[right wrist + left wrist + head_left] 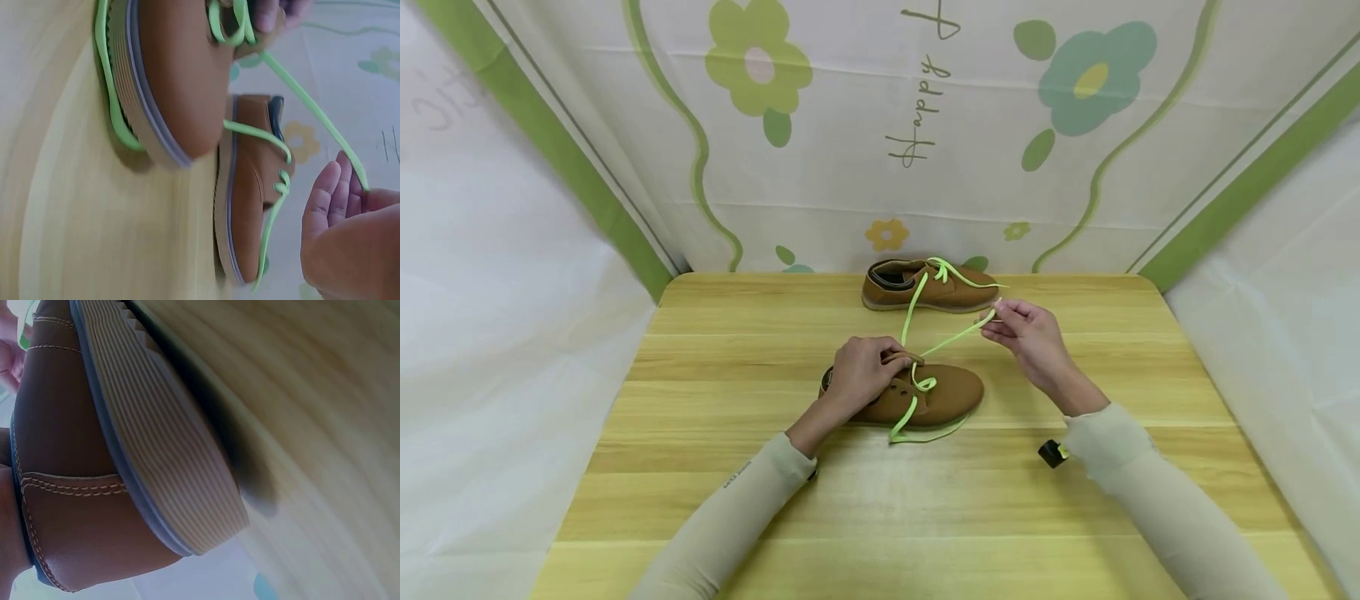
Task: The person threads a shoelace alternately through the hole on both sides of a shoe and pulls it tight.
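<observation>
A brown leather shoe [955, 392] stands on the table, toe pointing right. My left hand [863, 371] lies over its opening and pinches the raised eyelet flap [912, 357] between thumb and fingers. From that flap a bright green shoelace [951, 340] runs taut up to the right, where my right hand [1033, 337] pinches its end. Part of the lace loops over the vamp; another length trails on the table at the near side. In the right wrist view the stretched lace [312, 109] enters my curled fingers. The left wrist view shows the shoe's heel [94, 531] and ribbed sole.
Behind stands a second brown shoe [955, 293] with green laces, close to the table's back edge. One of its lace ends [912, 312] hangs toward the near shoe. A printed curtain [827, 183] rises behind the wooden table [700, 358], with white side curtains.
</observation>
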{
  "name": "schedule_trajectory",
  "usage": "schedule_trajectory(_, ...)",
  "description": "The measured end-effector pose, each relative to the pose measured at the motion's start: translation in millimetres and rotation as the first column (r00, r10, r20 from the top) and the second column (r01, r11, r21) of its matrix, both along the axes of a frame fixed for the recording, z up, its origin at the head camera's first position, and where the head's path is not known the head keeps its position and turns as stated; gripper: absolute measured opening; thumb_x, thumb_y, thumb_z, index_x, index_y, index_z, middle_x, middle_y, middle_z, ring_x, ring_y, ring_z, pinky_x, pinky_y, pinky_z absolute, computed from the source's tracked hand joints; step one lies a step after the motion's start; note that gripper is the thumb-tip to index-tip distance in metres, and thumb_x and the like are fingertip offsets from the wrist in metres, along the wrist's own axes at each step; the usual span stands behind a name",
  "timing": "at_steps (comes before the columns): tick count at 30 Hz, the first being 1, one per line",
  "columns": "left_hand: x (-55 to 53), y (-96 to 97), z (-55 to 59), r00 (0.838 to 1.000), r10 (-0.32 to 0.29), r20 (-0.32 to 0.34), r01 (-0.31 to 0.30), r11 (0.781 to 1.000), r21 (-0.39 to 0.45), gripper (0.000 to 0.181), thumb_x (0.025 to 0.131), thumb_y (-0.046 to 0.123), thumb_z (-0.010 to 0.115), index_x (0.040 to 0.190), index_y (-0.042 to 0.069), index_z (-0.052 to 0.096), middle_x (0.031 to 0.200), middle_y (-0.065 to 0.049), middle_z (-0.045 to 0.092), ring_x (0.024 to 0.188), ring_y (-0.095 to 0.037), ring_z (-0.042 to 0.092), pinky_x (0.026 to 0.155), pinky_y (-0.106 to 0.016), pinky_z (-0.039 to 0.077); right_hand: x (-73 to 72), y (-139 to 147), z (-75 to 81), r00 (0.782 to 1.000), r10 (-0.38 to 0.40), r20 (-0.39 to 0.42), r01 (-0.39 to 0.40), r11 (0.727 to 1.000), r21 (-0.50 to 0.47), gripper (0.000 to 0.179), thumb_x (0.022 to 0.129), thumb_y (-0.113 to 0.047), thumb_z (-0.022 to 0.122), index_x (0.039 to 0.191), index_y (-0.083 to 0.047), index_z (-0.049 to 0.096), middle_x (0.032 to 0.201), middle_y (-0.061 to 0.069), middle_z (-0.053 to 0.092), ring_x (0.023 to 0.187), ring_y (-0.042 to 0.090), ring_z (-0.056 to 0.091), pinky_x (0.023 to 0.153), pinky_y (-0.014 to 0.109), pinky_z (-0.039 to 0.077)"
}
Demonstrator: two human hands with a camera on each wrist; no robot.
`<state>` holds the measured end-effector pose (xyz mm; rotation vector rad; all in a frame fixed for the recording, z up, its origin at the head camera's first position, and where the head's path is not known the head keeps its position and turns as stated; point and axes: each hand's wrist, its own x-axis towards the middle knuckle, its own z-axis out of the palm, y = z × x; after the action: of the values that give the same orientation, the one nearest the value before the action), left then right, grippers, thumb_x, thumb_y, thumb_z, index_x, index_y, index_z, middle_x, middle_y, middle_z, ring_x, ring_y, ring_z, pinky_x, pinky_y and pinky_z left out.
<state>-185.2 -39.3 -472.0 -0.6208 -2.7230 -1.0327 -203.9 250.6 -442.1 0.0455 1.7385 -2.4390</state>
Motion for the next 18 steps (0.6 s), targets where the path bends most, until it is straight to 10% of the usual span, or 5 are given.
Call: schedule_trajectory(18, 3.3, -1.4, 1.8, 0.998, -0.039, -0.045, 0.040, 0.999, 0.011, 0.007, 0.092, 0.023, 0.084, 0.096, 0.018, 0.086, 0.095, 0.001, 0.082, 0.085, -0.018, 0.077, 0.072, -0.041, 0.062, 3.5, 78, 6.9, 0.962, -0.188, 0.196, 0.224, 0.958, -0.181, 0.007, 0.104, -0.009, 0.066, 0.104, -0.003, 0.069, 0.097, 0.008, 0.076, 0.084, 0.019, 0.074, 0.084, 0.029, 0.062)
